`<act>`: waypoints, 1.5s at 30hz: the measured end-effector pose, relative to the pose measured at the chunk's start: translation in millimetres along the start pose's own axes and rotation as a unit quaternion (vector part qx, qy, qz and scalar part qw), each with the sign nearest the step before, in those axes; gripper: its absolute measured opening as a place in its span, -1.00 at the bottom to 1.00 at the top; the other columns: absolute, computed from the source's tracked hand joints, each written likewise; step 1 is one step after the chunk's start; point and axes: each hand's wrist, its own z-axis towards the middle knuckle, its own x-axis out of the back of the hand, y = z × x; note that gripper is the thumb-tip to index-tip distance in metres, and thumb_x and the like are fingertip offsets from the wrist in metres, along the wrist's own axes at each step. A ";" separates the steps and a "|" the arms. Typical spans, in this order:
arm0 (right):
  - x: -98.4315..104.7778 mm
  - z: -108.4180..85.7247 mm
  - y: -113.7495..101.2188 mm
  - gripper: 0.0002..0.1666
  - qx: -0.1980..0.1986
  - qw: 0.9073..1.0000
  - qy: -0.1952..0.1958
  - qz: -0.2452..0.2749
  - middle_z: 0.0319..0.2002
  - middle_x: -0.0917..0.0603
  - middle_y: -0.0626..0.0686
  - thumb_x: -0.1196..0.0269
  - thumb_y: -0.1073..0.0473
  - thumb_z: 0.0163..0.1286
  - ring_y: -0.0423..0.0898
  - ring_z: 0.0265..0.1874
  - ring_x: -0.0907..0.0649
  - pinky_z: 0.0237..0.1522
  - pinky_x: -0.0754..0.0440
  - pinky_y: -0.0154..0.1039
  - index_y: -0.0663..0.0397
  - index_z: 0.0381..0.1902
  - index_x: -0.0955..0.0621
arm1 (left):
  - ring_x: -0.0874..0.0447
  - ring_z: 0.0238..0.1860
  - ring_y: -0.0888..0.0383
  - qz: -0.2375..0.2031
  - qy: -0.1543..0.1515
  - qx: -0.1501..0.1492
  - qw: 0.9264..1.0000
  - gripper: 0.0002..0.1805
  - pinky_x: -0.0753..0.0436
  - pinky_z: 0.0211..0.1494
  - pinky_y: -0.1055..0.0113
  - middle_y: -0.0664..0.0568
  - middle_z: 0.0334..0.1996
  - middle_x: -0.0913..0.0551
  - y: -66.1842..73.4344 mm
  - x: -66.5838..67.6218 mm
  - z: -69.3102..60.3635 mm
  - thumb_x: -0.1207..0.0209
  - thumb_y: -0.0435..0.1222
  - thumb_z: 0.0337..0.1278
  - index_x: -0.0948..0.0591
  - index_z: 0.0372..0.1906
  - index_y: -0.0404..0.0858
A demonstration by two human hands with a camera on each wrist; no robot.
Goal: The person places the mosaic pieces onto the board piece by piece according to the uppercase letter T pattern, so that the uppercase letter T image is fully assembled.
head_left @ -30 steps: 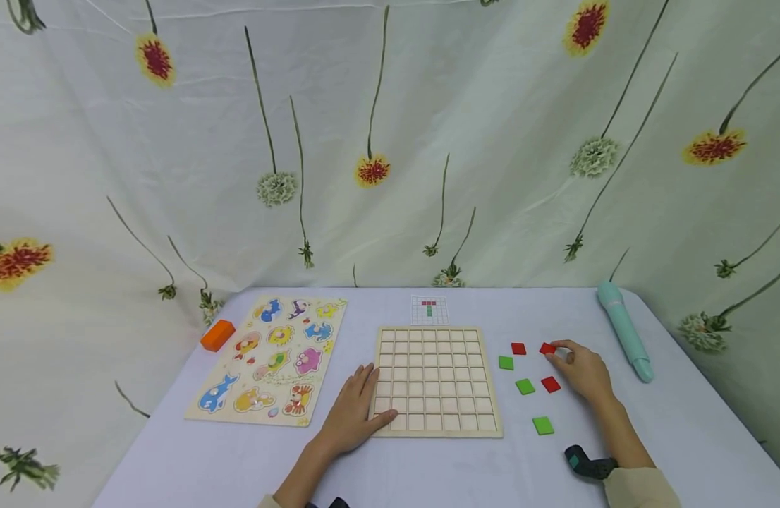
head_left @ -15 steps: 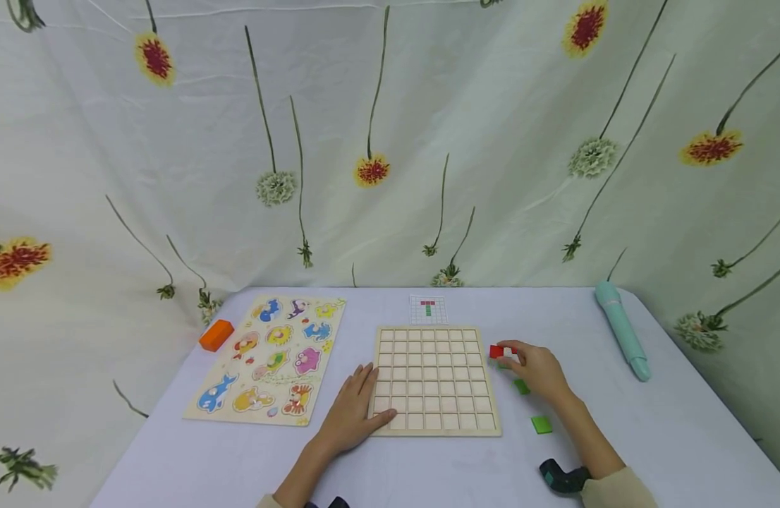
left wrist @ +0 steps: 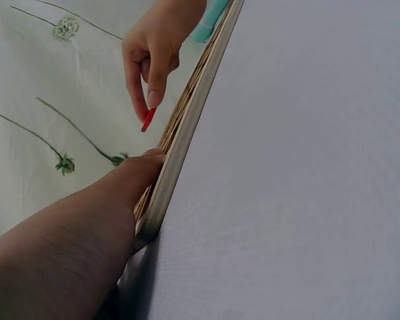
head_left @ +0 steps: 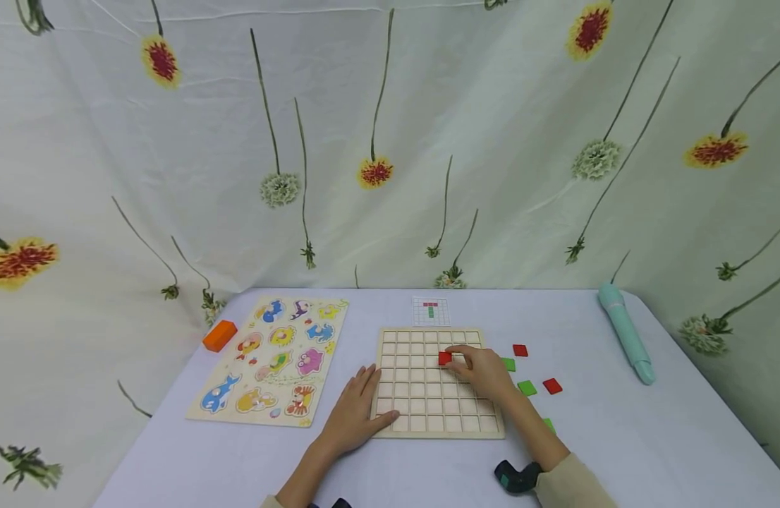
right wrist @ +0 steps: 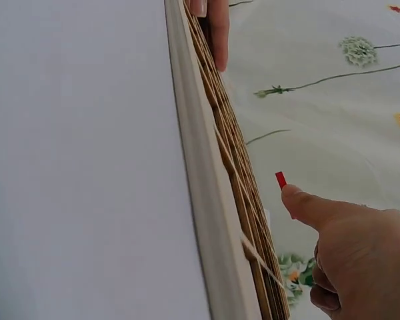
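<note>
My right hand (head_left: 485, 374) pinches a red square tile (head_left: 444, 358) between thumb and fingertips, over the upper right part of the wooden grid board (head_left: 417, 427). Both wrist views show this tile held a little above the board. At the board's left edge my left hand (head_left: 352, 416) rests with fingers straight, its thumb lying across the lower left corner. To the right of the board lie two more red tiles, one nearer the back (head_left: 520, 350), and several green tiles, one of them (head_left: 527, 388) in the middle. My right forearm partly covers the lowest green tile (head_left: 549, 425).
A small pattern card (head_left: 431, 311) with a red and green T lies behind the board. On the left are an animal puzzle board (head_left: 276, 367) and an orange block (head_left: 219, 336). A teal cylindrical object (head_left: 626, 335) lies at the far right.
My right hand has carried the red tile leftward from the loose tiles to over the grid board. The left hand stays on the board's edge.
</note>
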 end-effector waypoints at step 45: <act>-38.8 48.0 -16.8 -0.63 -0.001 0.998 -0.030 0.054 -0.81 -0.29 -0.14 -0.28 -0.01 0.22 -0.25 -0.80 -0.17 -0.73 -0.11 -0.37 0.01 -0.05 -0.65 | 0.07 0.40 -0.08 0.014 -0.004 0.004 1.000 -0.02 -0.01 0.39 0.01 -0.14 0.38 -0.13 2.1 1.0 -0.4 -0.02 0.29 0.04 -0.15 0.39 -0.31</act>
